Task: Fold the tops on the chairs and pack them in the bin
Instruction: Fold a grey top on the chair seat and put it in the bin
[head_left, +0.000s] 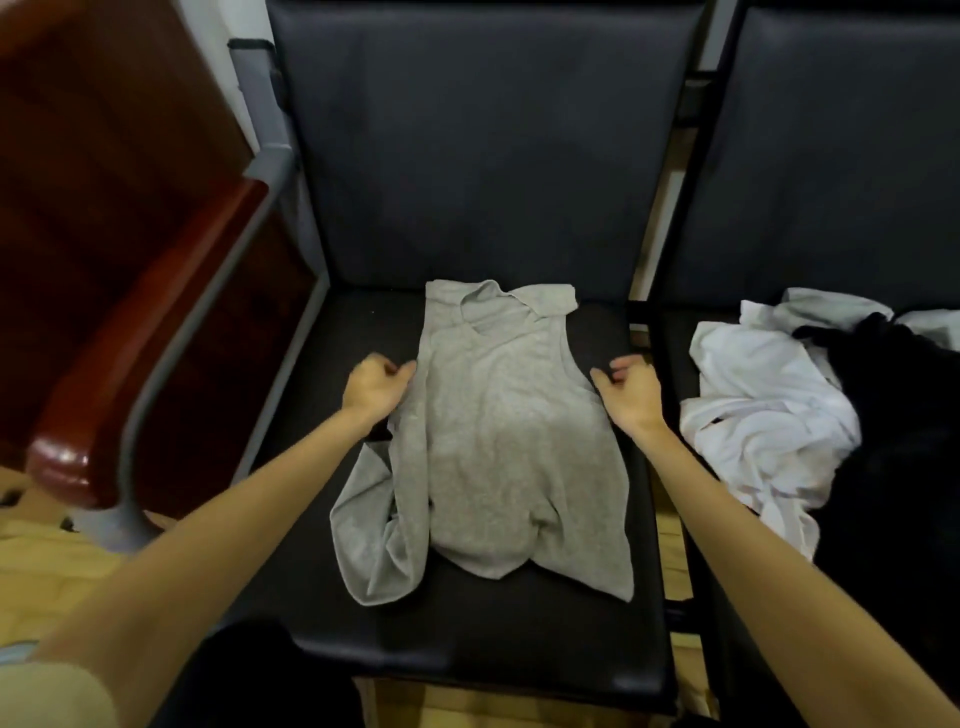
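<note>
Centrally, a grey top (498, 436) spread flat on the middle chair (519, 649), collar toward the backrest. Left hand (375, 387) pinching its left edge; right hand (628, 387) loosely curled at its right edge (pinching or only touching, cannot tell). At right, a white top (763, 415) crumpled beside a black one (893, 441).

Head view, steeply down, near chair (467, 649)
</note>
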